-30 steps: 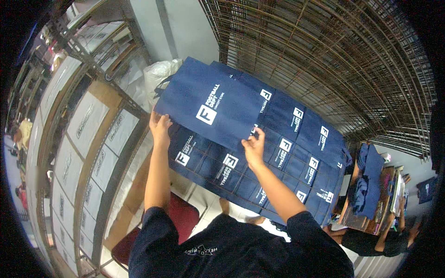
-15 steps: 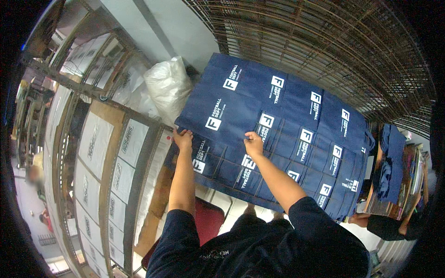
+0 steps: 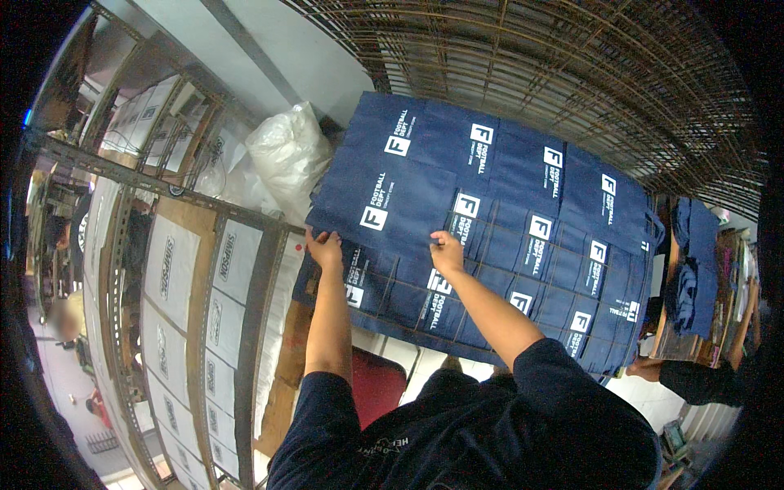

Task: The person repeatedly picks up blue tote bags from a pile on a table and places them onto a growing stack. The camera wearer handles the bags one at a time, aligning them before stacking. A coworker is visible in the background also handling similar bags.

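Overhead, both hands on the top navy garment

Both of the person's arms reach up from the lower edge to a wide spread of folded navy garments [image 3: 523, 237] laid in overlapping rows on a wire rack [image 3: 572, 73]. The left hand [image 3: 325, 248] grips the near-left corner of the topmost garment [image 3: 384, 192], fingers curled over its lower edge with the thumb underneath, as far as the view shows. The right hand [image 3: 447, 251] lies further along the same lower edge, fingers bent and closed down on the cloth; whether it pinches the fabric or only presses on it is hard to make out from this angle.

That topmost garment is dark navy, folded to a flat rectangle, with a small white square emblem and white lettering beside it. It sits at the left end of the spread, overlapping the pieces below and to its right, each of which shows the same white mark.

Just beside its upper-left edge lies a bulging white plastic bag [image 3: 287, 155]. To the left run metal shelves [image 3: 196, 269] carrying flat white cartons [image 3: 167, 269]. At the far right another person [image 3: 702, 380] stands near a smaller stack of navy cloth [image 3: 692, 261].
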{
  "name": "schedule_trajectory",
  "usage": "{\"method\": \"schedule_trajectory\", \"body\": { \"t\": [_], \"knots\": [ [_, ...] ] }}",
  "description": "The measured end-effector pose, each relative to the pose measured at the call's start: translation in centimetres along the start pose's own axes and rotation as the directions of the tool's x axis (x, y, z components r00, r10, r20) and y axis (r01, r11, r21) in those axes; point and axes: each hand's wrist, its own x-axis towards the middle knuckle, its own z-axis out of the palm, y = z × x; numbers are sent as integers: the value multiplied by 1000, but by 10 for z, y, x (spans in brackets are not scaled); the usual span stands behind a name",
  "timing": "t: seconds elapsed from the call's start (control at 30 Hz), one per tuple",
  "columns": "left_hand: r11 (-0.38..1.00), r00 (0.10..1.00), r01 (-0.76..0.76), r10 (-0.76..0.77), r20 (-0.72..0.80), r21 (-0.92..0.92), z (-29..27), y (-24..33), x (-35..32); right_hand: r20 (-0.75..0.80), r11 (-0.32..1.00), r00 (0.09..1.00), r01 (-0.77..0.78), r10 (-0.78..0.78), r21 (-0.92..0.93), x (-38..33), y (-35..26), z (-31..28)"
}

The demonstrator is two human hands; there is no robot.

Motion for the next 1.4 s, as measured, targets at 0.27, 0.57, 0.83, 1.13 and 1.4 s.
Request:
{"method": "schedule_trajectory", "body": {
  "t": [0.27,0.57,0.83,1.13,1.4],
  "knots": [
    [995,995,-94,96,-40,37,3,-9,-2,-13,998,999,43,-44,-50,-3,0,-5],
    [993,995,-83,87,-54,86,5,1,-5,19,995,999,51,-50,-80,-2,-4,-7],
    [993,996,-67,72,-54,100,4,-5,-1,18,991,998,54,-52,-119,-1,-1,-7],
    [985,991,-101,112,-73,143,-5,-6,-5,3,970,996,85,-87,-227,-20,-29,-28],
    [862,911,-405,408,56,304,-29,9,-101,-222,951,949,263,-224,165,-54,38,-176]
  ]
}}
